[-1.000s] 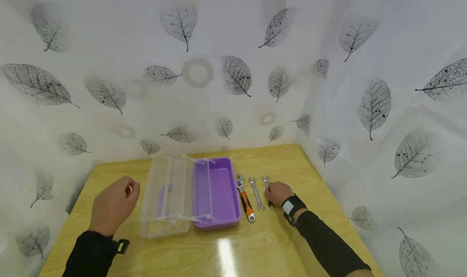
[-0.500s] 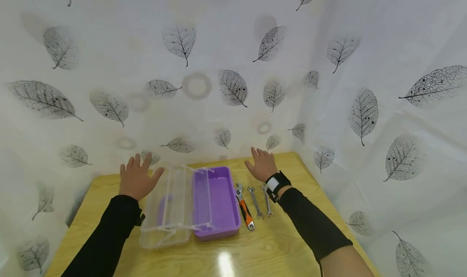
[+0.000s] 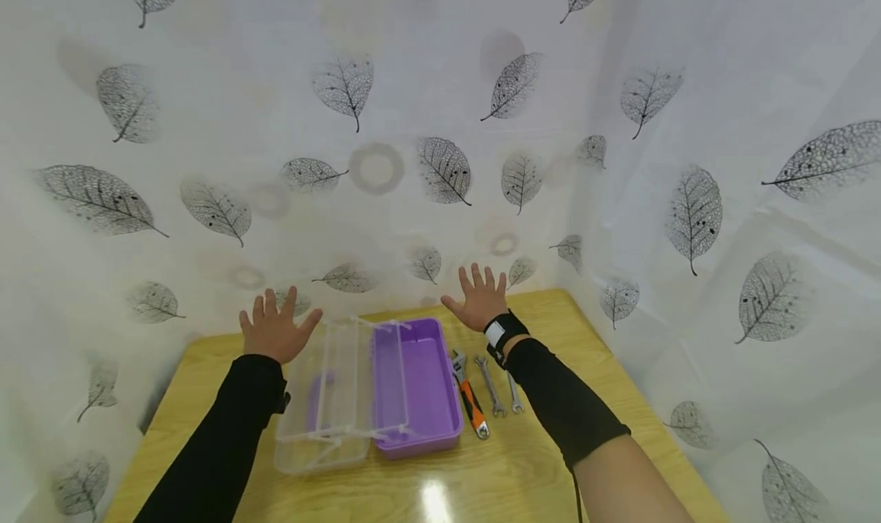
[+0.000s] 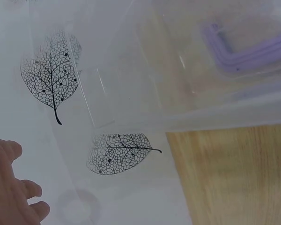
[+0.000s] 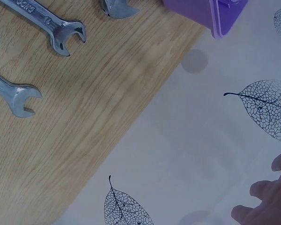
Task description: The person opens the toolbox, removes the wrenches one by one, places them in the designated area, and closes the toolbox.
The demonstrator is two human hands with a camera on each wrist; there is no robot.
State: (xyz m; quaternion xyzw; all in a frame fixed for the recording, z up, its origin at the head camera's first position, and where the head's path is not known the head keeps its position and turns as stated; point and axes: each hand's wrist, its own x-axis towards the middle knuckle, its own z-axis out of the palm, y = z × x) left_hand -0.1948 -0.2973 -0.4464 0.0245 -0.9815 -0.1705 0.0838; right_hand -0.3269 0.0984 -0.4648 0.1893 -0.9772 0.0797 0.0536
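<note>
Both hands are raised above the far part of the wooden table, fingers spread, holding nothing. My left hand hovers over the far left end of a clear lid that lies open beside its purple box. My right hand hovers beyond the box's far right corner. On the table right of the box lie an orange-handled adjustable wrench and two small steel spanners. The right wrist view shows the spanner heads and the box corner.
White curtains printed with grey leaves close off the table's far side and right side. The lid's clear plastic fills the upper part of the left wrist view, with bare table below it.
Both hands rose from the table and opened. The right hand left the spanners where it had rested; the left moved from beside the lid toward the far curtain. The view tilted slightly.
</note>
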